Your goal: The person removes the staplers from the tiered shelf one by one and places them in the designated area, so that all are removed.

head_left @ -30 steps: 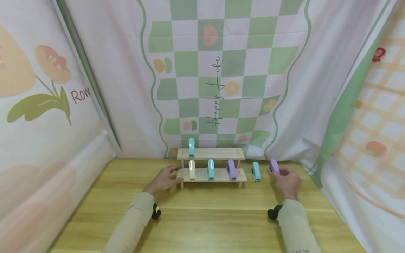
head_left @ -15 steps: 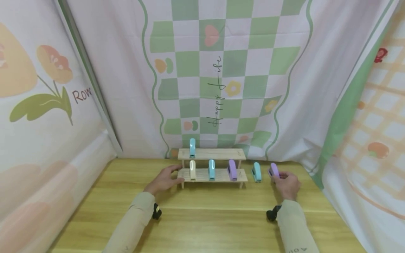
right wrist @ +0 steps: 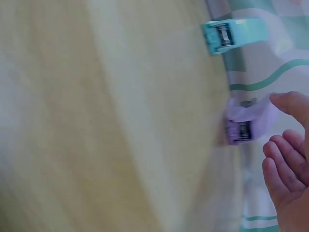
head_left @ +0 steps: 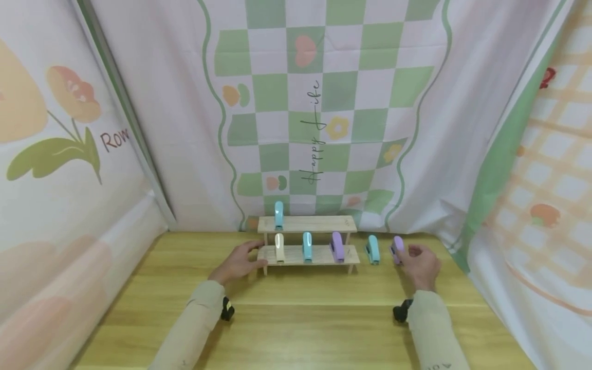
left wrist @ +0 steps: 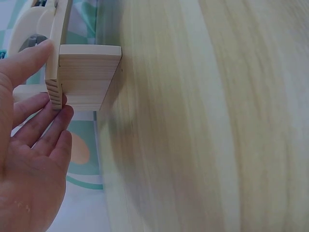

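Observation:
My left hand (head_left: pixel 239 262) holds the left end of a small two-level wooden display rack (head_left: pixel 296 259); in the left wrist view its thumb lies on one face of the board, its fingertips on the other. On the table at the right, a purple stapler (head_left: pixel 397 250) stands upright. Beside it is my right hand (head_left: pixel 421 264). The right wrist view has the thumb tip at the top of this stapler (right wrist: pixel 252 121), while the other fingers are bent loosely and apart from it. A teal stapler (head_left: pixel 372 250) stands between that stapler and the rack.
On the lower level stand a cream stapler (head_left: pixel 279 248), a blue stapler (head_left: pixel 307 247) and another purple stapler (head_left: pixel 337 247). One more blue stapler (head_left: pixel 279 216) is on the upper level. A patterned curtain (head_left: pixel 324 128) hangs right behind the wooden table (head_left: pixel 314 324).
The purple stapler at my right hand has gone from tilted to upright on the table, and the fingers of that hand have loosened from it. My left hand keeps its hold on the rack.

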A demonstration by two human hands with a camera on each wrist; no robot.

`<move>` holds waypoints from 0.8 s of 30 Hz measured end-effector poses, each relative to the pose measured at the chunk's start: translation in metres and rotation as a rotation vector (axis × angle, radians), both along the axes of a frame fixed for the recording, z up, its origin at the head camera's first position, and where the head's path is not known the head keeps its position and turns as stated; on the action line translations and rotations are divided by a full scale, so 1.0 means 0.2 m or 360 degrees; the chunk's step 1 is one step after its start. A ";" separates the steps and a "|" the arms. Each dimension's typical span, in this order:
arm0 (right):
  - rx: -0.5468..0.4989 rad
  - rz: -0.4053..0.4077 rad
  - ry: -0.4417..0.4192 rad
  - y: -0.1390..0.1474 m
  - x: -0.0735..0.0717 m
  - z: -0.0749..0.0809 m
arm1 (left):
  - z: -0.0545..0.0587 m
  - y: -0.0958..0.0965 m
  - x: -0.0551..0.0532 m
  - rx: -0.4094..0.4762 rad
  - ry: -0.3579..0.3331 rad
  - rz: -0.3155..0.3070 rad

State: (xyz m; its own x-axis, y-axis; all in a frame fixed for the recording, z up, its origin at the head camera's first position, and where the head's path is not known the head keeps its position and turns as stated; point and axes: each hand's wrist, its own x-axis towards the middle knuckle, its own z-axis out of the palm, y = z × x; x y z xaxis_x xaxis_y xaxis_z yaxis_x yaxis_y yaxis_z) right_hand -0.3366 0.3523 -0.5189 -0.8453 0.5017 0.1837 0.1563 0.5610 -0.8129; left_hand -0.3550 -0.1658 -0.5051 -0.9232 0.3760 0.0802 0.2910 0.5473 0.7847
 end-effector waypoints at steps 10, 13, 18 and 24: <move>0.0071 0.0232 0.0152 -0.10 -0.01 0.24 | 0.00 0.00 0.00 0.0009 -0.0012 0.0006; 0.0076 0.0285 0.0181 -0.19 -0.04 0.29 | 0.01 0.00 0.00 0.0018 -0.0010 0.0010; 0.0001 0.0387 0.0253 -0.38 -0.09 0.36 | 0.01 0.00 0.00 0.0011 -0.0002 0.0004; -0.0051 0.0563 0.0307 -0.65 -0.13 0.45 | 0.01 0.00 0.00 0.0003 0.0000 0.0000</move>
State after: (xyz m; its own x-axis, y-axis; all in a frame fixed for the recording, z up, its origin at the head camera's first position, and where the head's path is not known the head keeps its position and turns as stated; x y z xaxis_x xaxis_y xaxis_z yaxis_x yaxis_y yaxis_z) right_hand -0.3632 0.2227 -0.4298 -0.9183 0.1940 0.3452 -0.1993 0.5269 -0.8262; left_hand -0.3544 -0.1656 -0.5037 -0.9233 0.3755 0.0807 0.2908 0.5461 0.7857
